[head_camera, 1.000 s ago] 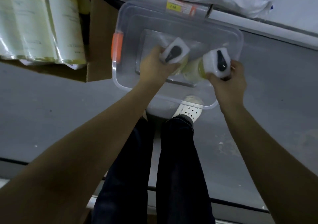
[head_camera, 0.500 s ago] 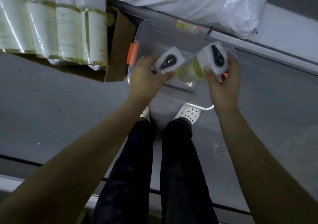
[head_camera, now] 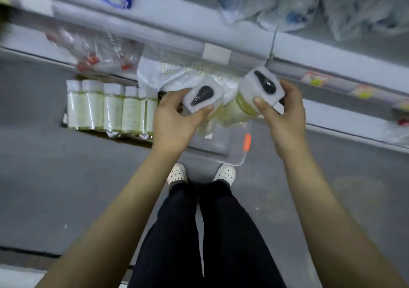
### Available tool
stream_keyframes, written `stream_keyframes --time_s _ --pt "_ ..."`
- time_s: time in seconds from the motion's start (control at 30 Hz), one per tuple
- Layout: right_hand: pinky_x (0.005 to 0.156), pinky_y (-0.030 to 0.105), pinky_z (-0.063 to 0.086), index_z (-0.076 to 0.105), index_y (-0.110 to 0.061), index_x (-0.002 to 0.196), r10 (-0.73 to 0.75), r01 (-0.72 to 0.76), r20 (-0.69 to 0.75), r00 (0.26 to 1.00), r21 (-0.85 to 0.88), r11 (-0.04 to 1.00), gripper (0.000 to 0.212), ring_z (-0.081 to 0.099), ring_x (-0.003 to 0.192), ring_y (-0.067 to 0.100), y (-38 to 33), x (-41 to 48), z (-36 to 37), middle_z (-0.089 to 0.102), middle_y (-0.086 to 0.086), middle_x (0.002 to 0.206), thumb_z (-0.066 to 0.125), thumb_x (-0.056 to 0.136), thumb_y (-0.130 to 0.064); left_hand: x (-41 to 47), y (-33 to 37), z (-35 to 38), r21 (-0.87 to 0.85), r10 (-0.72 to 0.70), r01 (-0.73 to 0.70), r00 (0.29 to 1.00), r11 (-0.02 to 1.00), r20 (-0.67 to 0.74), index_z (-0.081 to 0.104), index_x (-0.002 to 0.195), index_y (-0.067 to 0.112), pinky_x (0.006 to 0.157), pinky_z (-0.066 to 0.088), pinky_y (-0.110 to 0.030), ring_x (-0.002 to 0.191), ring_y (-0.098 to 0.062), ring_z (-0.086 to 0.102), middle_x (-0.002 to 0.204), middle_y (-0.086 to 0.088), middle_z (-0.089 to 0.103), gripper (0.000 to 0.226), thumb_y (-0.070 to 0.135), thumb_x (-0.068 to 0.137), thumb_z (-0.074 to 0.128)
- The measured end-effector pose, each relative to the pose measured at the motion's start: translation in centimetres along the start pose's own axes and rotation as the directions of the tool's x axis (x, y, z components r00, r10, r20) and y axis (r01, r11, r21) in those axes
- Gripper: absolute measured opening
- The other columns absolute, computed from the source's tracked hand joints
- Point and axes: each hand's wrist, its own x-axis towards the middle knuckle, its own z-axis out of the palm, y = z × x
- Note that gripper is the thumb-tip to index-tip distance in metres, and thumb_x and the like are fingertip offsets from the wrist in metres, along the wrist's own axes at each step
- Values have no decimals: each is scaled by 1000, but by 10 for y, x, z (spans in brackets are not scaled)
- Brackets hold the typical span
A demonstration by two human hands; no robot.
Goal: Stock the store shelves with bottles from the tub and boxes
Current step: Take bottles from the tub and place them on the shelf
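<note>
From the head camera I look straight down at the clear plastic tub [head_camera: 221, 146], which sits on the grey floor [head_camera: 66, 177] just ahead of my white shoes [head_camera: 178, 173]. I place everything else from it.

Above the tub's left part, my left hand [head_camera: 174, 121] grasps a bottle [head_camera: 202, 98] of pale yellow liquid. The thumb and fingers curl round its white square cap, which has a black teardrop mark on top.

Above the tub's far right corner, my right hand [head_camera: 285, 119] grips a second bottle [head_camera: 261, 86] of the same kind by its cap, thumb on the near side and fingers round the far side. It is held higher than the first. Both bottles are up out of the tub, and their yellow bodies lean toward each other. I cannot tell whether they touch.

An orange latch [head_camera: 246, 142] shows on the tub's right end. Left of the tub lies a shrink-wrapped pack of bottles [head_camera: 110, 108] with white caps. Beyond the tub is a white plastic bag [head_camera: 168, 77], and beyond that the grey shelf edge [head_camera: 177, 22] with a pale label [head_camera: 217, 54]. The goods on the shelves are too blurred to name.
</note>
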Motion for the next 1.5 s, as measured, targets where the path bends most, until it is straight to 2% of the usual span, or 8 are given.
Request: stream_keyframes --time_s 0.13,0.5,0.67,0.8,1.07,1.2,1.33,1.5 --pt "80 15 49 57 -18 117 -102 113 -91 991 122 986 35 59 109 10 -83 -29 -16 63 -2 117 72 86 -10 -16 86 -34 -168 121 -121 993 978 -11 64 97 46 91 54 -39 101 -10 65 108 7 68 40 48 60 78" --pt "80 24 52 63 -22 105 -419 478 -242 875 294 828 26 65 98 11 -265 -69 -89 69 1 107 75 83 -18 -56 311 -62 -354 494 -461 870 814 3 70 91 37 82 56 -28 93 -7 68 100 9 72 35 43 59 82" --pt "62 25 50 50 -17 82 -565 635 -299 769 264 726 31 57 74 13 -334 -72 -155 56 1 78 80 78 -18 -82 392 -33 -495 561 -491 828 717 -10 71 94 27 72 53 -20 83 -3 68 93 6 73 26 25 72 84" --pt "61 29 50 46 -19 77 -607 692 -334 721 319 648 37 57 68 13 -365 -69 -220 55 3 75 82 69 -25 -112 445 10 -581 602 -502 798 641 -26 70 95 26 70 53 -21 81 -6 67 91 4 72 25 21 74 83" --pt "66 40 47 46 -26 71 -726 781 -294 622 304 546 39 51 71 23 -406 -61 -326 50 8 74 84 67 -34 -153 524 76 -637 643 -561 755 530 -130 71 95 22 78 55 -31 92 -19 68 100 -5 70 48 44 54 84" --pt "59 31 45 41 -24 71 -747 838 -381 545 233 493 41 48 63 13 -437 -56 -344 49 -11 63 81 76 -27 -163 557 88 -616 669 -612 722 496 -178 70 97 23 80 57 -33 94 -19 67 100 -1 66 45 44 60 83" --pt "61 34 45 40 -22 71 -704 852 -480 523 257 457 42 48 62 12 -469 -49 -347 49 -13 60 82 76 -26 -162 589 92 -564 726 -697 648 443 -230 68 104 22 69 52 -21 88 -11 66 96 5 66 35 41 77 78" --pt "62 37 45 40 -22 70 -728 889 -514 454 210 406 44 46 65 16 -506 -43 -343 47 -9 62 83 74 -31 -148 630 75 -572 763 -747 574 340 -297 70 102 20 74 55 -30 91 -13 68 99 1 70 41 50 75 75"
